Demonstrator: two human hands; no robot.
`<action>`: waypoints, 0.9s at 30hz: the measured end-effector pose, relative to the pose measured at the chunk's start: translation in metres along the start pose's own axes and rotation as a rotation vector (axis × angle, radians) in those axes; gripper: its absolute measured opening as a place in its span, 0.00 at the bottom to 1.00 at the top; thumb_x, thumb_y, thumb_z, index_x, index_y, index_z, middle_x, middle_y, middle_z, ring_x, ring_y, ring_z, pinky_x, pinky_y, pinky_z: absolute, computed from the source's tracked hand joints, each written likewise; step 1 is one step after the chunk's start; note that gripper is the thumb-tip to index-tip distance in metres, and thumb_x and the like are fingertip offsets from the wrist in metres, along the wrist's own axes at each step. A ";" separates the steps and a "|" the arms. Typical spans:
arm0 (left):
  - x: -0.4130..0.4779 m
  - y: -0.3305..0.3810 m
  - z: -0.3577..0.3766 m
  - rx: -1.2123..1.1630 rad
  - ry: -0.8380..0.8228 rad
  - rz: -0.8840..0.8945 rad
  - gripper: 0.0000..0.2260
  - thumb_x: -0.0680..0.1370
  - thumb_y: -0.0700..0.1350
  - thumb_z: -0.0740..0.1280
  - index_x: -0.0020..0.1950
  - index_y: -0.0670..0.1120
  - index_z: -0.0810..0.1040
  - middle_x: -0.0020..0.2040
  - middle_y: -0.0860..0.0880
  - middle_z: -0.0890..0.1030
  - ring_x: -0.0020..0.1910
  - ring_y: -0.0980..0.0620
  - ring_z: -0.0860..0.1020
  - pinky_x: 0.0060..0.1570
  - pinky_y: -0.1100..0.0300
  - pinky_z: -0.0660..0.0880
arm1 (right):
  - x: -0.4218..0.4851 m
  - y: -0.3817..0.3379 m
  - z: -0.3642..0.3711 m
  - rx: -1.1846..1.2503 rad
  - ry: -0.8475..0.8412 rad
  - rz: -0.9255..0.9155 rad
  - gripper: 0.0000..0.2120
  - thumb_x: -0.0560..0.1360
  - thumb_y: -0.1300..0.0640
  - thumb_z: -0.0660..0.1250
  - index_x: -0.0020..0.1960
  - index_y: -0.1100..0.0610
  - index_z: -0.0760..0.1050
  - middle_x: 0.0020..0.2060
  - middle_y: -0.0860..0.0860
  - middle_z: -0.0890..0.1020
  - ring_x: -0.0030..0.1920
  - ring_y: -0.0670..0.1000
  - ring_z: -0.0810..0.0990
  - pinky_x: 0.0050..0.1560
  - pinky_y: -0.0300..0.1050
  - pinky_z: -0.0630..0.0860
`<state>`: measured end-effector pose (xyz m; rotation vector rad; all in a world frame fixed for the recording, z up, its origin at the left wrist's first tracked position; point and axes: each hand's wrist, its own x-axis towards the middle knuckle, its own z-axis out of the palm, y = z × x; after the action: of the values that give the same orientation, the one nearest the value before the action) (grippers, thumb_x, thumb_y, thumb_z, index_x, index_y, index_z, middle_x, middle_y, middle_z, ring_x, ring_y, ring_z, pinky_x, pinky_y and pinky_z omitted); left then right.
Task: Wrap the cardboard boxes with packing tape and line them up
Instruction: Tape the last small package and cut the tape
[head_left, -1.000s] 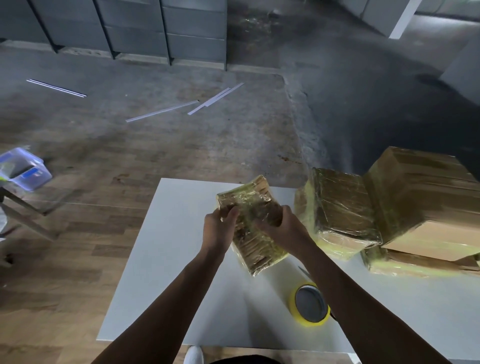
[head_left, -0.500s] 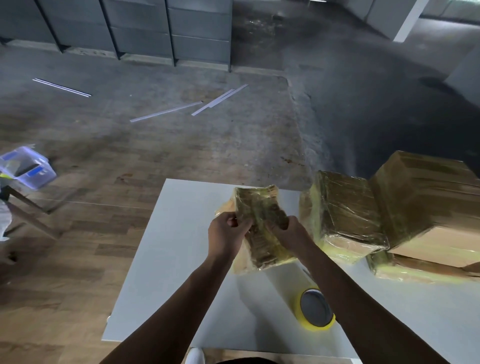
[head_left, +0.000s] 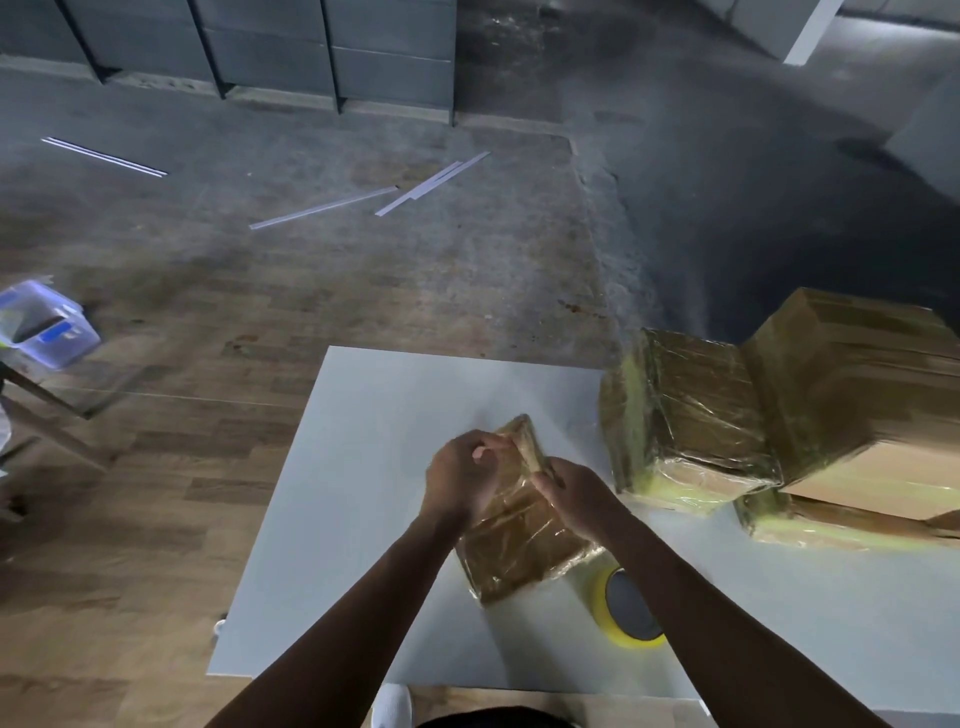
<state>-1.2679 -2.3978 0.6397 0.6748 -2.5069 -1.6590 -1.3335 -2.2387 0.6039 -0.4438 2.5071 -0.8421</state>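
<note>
Cardboard shows brown through crinkled, glossy film on the small box (head_left: 519, 535), a flat slab resting on the smooth white worktop (head_left: 363, 519) in front of the person. The left hand (head_left: 462, 483) pinches its far end with curled fingers, and the right hand (head_left: 574, 499) grips the same end from the other side. A round yellow tape roll (head_left: 623, 608) lies just beside its near corner. Off to the right stand a shiny wrapped box (head_left: 696, 415) and a bigger box (head_left: 857, 395), part of it bare.
</note>
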 end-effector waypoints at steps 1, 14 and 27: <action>0.002 -0.006 -0.003 0.090 0.079 0.040 0.11 0.76 0.37 0.63 0.52 0.50 0.81 0.54 0.52 0.81 0.55 0.54 0.76 0.53 0.65 0.69 | -0.001 0.005 0.001 0.035 0.001 0.009 0.10 0.80 0.51 0.60 0.42 0.50 0.74 0.31 0.47 0.75 0.32 0.47 0.73 0.32 0.39 0.66; 0.022 -0.040 -0.035 0.213 -0.071 0.114 0.12 0.79 0.51 0.64 0.42 0.45 0.80 0.36 0.51 0.81 0.37 0.53 0.78 0.36 0.58 0.73 | -0.006 0.013 -0.008 0.376 -0.011 0.007 0.11 0.79 0.51 0.64 0.41 0.53 0.78 0.27 0.44 0.71 0.29 0.44 0.67 0.31 0.38 0.65; 0.029 -0.027 -0.036 -0.147 0.155 0.072 0.22 0.77 0.52 0.68 0.70 0.49 0.71 0.64 0.54 0.74 0.64 0.57 0.72 0.60 0.62 0.68 | 0.011 -0.008 -0.014 0.143 0.269 0.033 0.12 0.82 0.52 0.57 0.44 0.50 0.76 0.34 0.45 0.78 0.37 0.45 0.75 0.34 0.39 0.68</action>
<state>-1.2751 -2.4491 0.6259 0.6621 -2.2515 -1.6765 -1.3487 -2.2426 0.6156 -0.2548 2.6619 -1.1249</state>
